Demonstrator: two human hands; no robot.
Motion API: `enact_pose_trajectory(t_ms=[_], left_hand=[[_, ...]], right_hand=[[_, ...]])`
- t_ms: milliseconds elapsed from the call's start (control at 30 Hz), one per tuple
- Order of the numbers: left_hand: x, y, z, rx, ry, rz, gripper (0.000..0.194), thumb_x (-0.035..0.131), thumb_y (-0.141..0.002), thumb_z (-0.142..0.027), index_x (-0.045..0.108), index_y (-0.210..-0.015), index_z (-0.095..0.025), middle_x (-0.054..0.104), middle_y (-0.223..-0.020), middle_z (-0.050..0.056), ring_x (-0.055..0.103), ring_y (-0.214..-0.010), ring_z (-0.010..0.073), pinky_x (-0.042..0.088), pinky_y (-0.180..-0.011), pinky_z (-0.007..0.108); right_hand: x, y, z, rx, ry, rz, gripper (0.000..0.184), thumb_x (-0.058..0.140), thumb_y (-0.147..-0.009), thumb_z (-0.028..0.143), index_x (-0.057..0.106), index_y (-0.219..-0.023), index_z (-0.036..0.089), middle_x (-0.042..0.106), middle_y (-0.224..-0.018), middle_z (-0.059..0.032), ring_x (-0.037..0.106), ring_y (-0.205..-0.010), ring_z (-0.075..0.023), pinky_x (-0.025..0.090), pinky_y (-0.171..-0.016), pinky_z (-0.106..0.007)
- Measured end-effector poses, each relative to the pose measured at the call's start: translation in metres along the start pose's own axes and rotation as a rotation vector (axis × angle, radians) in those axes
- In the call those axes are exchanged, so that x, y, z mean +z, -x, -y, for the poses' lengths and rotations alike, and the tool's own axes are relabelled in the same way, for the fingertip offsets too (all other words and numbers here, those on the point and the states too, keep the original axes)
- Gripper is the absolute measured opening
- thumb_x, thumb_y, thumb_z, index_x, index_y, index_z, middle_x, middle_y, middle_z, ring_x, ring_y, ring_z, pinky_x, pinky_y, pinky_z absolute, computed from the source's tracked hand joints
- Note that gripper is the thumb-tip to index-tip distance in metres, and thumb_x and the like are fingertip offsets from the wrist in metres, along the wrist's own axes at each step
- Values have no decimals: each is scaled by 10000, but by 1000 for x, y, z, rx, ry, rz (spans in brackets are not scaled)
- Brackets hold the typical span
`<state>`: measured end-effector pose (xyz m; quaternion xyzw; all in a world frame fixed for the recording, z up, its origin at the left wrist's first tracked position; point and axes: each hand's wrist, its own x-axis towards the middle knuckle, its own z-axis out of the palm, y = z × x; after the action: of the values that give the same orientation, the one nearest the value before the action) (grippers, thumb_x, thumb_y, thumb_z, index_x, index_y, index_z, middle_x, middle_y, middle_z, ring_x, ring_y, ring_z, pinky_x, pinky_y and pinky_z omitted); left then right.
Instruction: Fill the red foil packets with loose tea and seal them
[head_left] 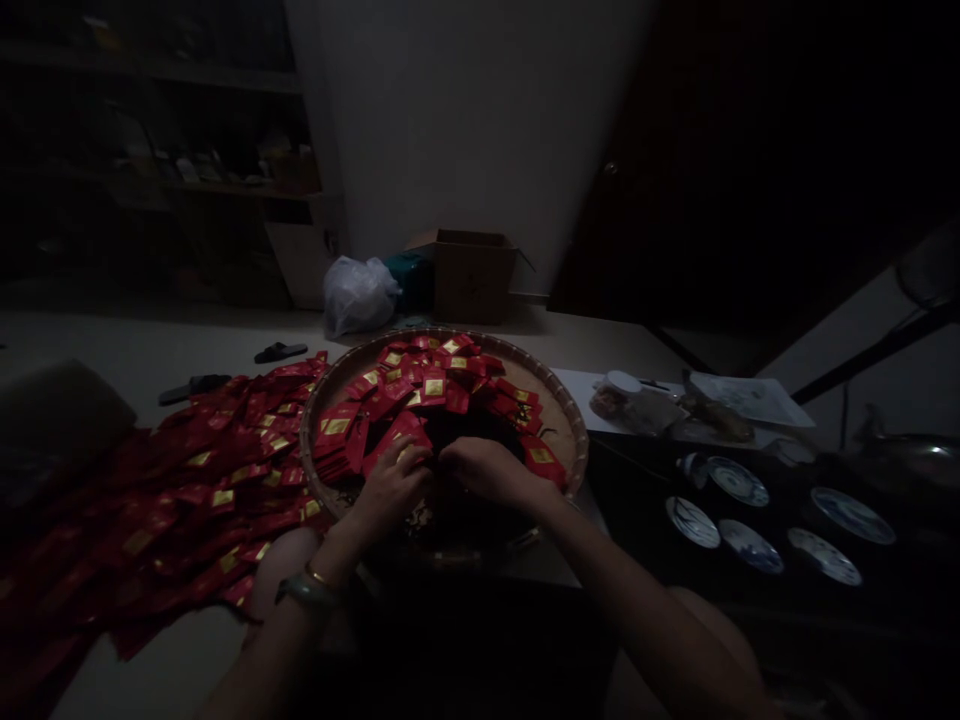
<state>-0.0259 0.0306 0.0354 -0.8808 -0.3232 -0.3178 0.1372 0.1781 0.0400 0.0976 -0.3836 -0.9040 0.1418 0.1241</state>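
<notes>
A wide round woven bamboo tray [577, 440] stands in front of me. Red packets [433, 390] with gold square labels are heaped over its far and left parts. My left hand [397, 482] is closed on a red packet [396, 440] at the tray's near left. Beside it, my right hand [484, 470] has its fingers bent together over dark loose material, perhaps dried leaves; whatever they hold is hidden. The dark material covers the middle and near side of the tray, with a few bits scattered on the woven surface.
Many more red packets [202, 480] cover the floor at left, near a pair of dark slippers [280, 352]. Behind the tray are a white plastic bag [361, 295] and an open cardboard box [474, 280]. Small patterned dishes [750, 546] and a jar [616, 396] sit at right.
</notes>
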Motion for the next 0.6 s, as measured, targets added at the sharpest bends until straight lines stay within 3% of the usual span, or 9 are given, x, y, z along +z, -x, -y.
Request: enact_pose_trajectory(t_ms=[200, 367, 467, 600], left_hand=[[-6, -7, -9, 101, 56, 65, 154, 504, -865, -143, 640, -812, -194, 642, -950, 44, 515, -1109, 223, 448, -981, 414], [-8, -8, -10, 108, 71, 140, 89, 546, -836, -179, 635, -829, -183, 641, -1084, 58, 524, -1103, 224, 408, -1029, 414], [-6, -5, -4, 76, 22, 160, 79, 562, -830, -181, 639, -815, -188, 639, -1043, 58, 547, -1042, 213, 417, -1011, 410], [-3, 0, 5, -14, -48, 119, 108, 628, -805, -268, 656, -878, -195, 599, -1091, 100, 489, -1130, 276, 440, -959, 448]], right_hand=[[13, 5, 5, -15, 153, 303, 251, 505, -821, 150, 686, -985, 203, 691, -989, -78, 639, -861, -195, 437, -684, -256], [19, 8, 4, -20, 256, 267, 214, 515, -861, 282, 689, -939, 186, 683, -977, -83, 617, -849, -208, 442, -642, -264], [20, 12, -1, -72, 291, 238, 194, 510, -885, 267, 684, -894, 183, 678, -950, -64, 585, -870, -186, 435, -633, -247], [22, 20, -6, -186, 315, 213, 189, 499, -894, 221, 677, -853, 174, 660, -1002, -55, 558, -882, -172, 432, -647, -250]])
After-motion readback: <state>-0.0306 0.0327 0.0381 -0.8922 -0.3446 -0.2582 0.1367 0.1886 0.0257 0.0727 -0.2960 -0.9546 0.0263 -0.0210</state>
